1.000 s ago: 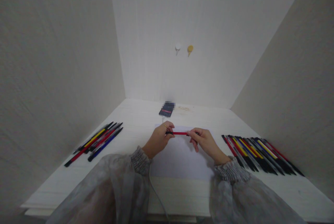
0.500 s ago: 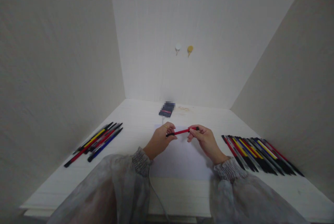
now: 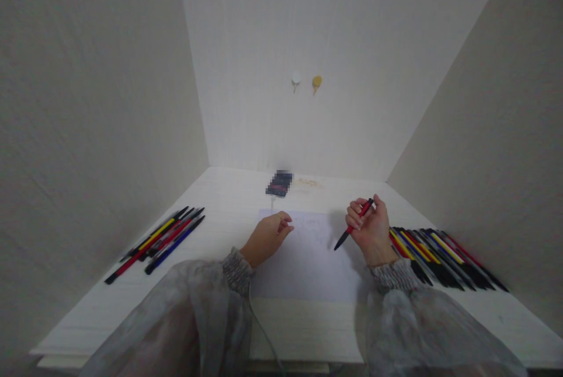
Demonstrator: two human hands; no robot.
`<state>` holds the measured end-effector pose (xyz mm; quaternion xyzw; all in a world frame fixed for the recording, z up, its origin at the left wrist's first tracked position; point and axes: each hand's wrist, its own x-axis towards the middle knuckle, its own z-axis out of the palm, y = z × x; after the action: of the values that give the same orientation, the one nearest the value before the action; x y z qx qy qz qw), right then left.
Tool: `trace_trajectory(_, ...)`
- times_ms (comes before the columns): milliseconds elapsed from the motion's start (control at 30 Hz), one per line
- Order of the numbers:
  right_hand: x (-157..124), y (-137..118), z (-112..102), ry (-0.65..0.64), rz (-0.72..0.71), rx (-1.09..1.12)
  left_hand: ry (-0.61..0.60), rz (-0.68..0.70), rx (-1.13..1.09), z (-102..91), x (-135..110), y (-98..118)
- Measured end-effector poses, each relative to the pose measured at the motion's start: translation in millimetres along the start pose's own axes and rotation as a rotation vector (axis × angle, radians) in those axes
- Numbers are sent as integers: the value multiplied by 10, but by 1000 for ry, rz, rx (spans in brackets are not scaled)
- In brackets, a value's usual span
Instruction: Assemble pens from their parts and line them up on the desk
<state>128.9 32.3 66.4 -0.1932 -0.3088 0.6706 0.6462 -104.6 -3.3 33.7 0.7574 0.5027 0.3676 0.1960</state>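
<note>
A red-and-black pen (image 3: 365, 208) is in my right hand (image 3: 372, 230), with the fingers curled round its red barrel. The pen slants down to the left, its black end over the right part of a white paper sheet (image 3: 303, 271). Over the sheet's upper left part, my left hand (image 3: 269, 237) is loosely bent, thumb and fingertips a little apart, and nothing shows between them. Faint marks appear on the paper near its top; I cannot read them.
Several pens (image 3: 165, 236) lie in a loose group on the left. Beside my right wrist is a row of several more pens (image 3: 444, 257). A phone (image 3: 279, 183) with a cable (image 3: 266, 330) lies at the back. Two hooks (image 3: 316, 82) are on the back wall.
My left hand has let go of the pen. My right hand has moved right with it and turned palm up, tilting the pen from nearly level to a steep slant.
</note>
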Motion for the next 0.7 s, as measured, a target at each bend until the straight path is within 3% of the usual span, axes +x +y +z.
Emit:
trace_trajectory(267, -35, -20, 25, 25, -41, -23, -180, 94, 228, 1, -42, -40)
trace_trajectory(500, -56, -12, 63, 4, 4, -3, -206, 100, 226, 17, -43, -57)
trace_trajectory(700, -36, -13, 28, -3, -38, 0, -215, 85, 214, 18, -48, -57)
